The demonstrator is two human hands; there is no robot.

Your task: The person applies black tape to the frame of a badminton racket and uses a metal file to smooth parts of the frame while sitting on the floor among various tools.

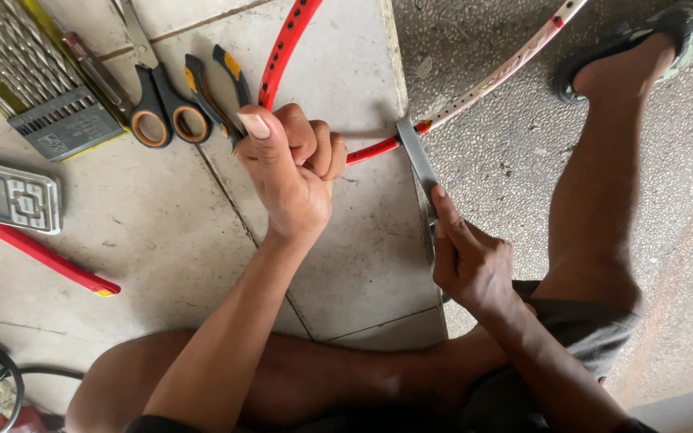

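A red and white racket frame (475, 90) without strings arcs across the top of the head view, over the floor. My left hand (292, 164) is a fist closed around its red part, thumb up. My right hand (467, 256) grips a flat grey metal blade (417, 156), index finger stretched along it. The blade's tip rests against the frame where red meets white.
On the tiled floor at left lie a box of drill bits (34, 72), scissors (158, 96), pliers with orange and black handles (214, 84), a small digital scale (10, 196) and a red stick (46, 256). My bare legs cross below; a sandalled foot (643, 44) is at top right.
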